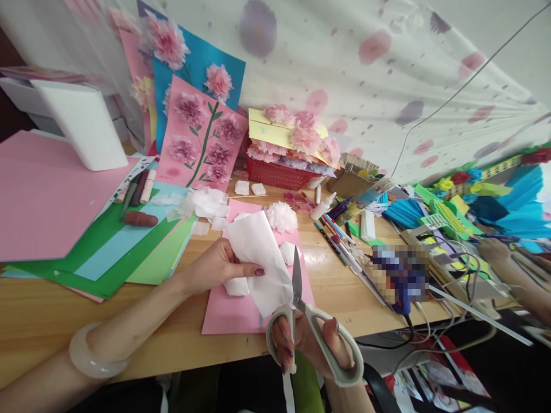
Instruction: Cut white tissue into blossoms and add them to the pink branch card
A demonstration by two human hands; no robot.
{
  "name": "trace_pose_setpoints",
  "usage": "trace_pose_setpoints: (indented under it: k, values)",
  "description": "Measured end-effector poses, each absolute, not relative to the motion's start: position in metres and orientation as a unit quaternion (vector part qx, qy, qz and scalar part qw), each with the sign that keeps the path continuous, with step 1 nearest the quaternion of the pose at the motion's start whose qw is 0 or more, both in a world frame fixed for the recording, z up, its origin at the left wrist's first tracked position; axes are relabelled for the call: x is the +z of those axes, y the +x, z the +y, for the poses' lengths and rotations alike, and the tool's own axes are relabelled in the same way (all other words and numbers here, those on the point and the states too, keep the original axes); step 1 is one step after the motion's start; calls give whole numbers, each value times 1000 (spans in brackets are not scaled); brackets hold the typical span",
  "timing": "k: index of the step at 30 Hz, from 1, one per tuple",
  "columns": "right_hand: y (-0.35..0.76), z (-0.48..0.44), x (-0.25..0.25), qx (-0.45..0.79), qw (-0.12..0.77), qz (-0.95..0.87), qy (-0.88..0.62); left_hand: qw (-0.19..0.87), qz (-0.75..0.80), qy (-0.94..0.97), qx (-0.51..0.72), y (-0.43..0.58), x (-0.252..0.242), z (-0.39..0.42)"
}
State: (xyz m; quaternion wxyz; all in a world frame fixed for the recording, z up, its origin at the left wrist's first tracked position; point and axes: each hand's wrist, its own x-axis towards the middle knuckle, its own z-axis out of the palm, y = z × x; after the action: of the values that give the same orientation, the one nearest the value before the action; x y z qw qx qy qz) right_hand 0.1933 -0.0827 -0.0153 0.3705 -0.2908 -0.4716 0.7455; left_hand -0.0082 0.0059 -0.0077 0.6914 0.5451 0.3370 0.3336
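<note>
My left hand [219, 267] pinches a sheet of white paper [260, 252] between thumb and fingers, holding it above a pink card [232, 321]. In my right hand [310, 338] is a pair of scissors [297, 292] with pale handles, my thumb and fingers through the loops. The scissor blades point up and stand parted beside the paper's right edge; whether they touch it I cannot tell. A fluffy white paper flower [282, 217] lies on the card behind the sheet. Folded white pieces [236, 286] rest on the card, partly covered by my left hand and the sheet.
Torn white tissue [202, 203] lies behind my left hand. Coloured sheets [142, 252] are stacked at left. A red basket [275, 171] of pink flowers stands at the back. Pens [333, 244], a blue glue gun [402, 287] and cables are at right, near another person's hand [495, 251].
</note>
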Motion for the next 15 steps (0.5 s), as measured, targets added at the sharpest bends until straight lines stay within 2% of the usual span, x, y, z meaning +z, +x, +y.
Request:
trace_pose_setpoints:
  k: [15]
  values:
    - [220, -87, -47, 750, 354, -466, -309, 704, 323, 529, 348, -8, -6, 7]
